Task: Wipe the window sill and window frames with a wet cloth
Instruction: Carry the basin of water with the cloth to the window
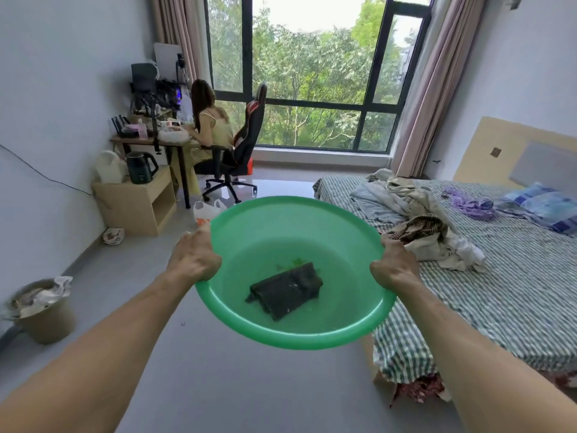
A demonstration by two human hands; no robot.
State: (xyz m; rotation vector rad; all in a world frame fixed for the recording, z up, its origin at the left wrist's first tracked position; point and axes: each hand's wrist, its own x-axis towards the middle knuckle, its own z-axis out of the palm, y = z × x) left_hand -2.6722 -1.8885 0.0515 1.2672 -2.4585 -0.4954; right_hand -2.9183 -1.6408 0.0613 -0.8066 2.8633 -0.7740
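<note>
Held out at the lower centre of the frame, a green basin (299,334) is clasped at its rim by the left hand (194,257) and the right hand (394,266), each grip clamped on its side with fingers curled under the edge. Inside it, a dark folded cloth (285,290) is seen lying on the bottom. At upper centre the window sill (321,154) and dark window frames (376,67) are seen, well apart from the basin, with a seated person (212,120) at a desk (137,140) at upper left and a bed (499,276) at right.
</note>
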